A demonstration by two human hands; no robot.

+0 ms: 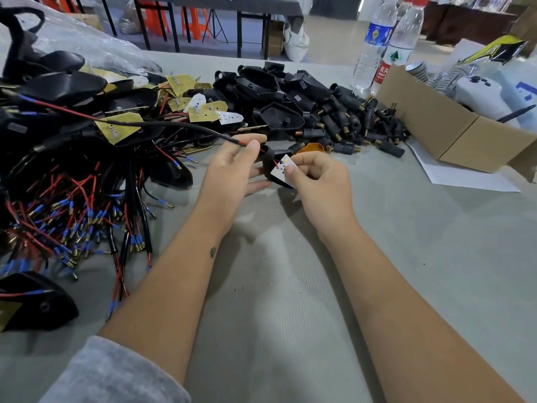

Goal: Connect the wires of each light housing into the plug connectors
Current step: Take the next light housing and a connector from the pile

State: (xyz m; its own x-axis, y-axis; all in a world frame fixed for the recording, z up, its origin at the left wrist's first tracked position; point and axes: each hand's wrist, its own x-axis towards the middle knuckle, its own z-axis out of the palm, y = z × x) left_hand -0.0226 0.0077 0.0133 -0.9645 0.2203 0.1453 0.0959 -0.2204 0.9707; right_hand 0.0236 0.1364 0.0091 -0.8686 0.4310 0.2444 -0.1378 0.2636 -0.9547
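Black light housing [271,170] between both hands

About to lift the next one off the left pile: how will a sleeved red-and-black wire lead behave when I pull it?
Probably floppy: the sleeved lead sags in a curve toward the left hand. Likely to snag, since the wire pile is a crossed tangle, so neighbours may drag along. Probably light; the left hand's fingers hold it in a mere pinch.
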